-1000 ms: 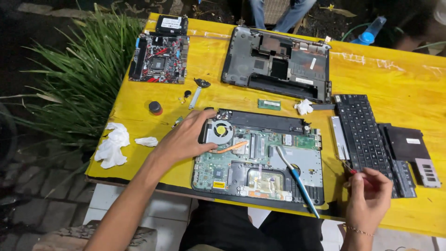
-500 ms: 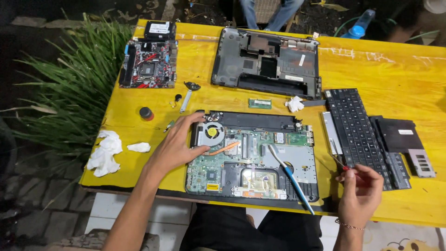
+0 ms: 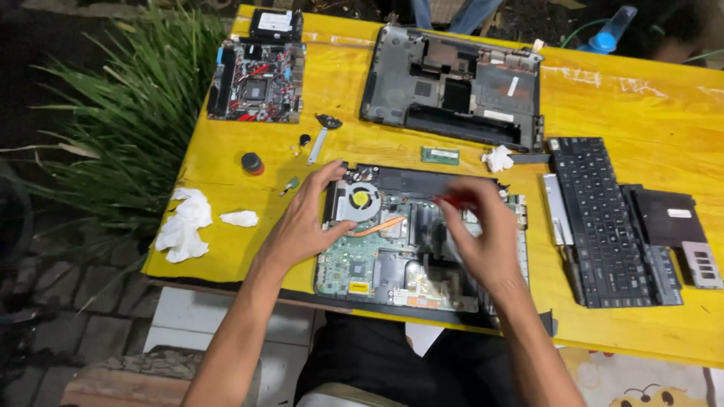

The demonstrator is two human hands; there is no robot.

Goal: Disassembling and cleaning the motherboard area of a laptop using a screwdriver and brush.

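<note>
Crumpled white tissues (image 3: 183,226) lay at the left edge of a yellow table (image 3: 641,98), with a red-and-black circuit board (image 3: 256,81) parked at the far left corner, out of the work area. A small black cap (image 3: 252,163) and loose metal bits sat just right of them. The left hand (image 3: 305,226) rested flat, fingers spread and gripping nothing, on the left edge of an opened laptop base (image 3: 418,241), apparently to steady it beside its round fan (image 3: 360,200). Over the board's middle, the right hand (image 3: 483,234) was blurred; its fingers were pinched together on a red-handled tool (image 3: 456,200) (probably a screwdriver), tip hidden. Behind, a grey laptop shell (image 3: 452,83) lay emptied, with a green memory stick (image 3: 440,155) and a tissue wad (image 3: 498,158) in front. At right, a black keyboard (image 3: 603,218) and cover panels (image 3: 675,234) were set aside.
</note>
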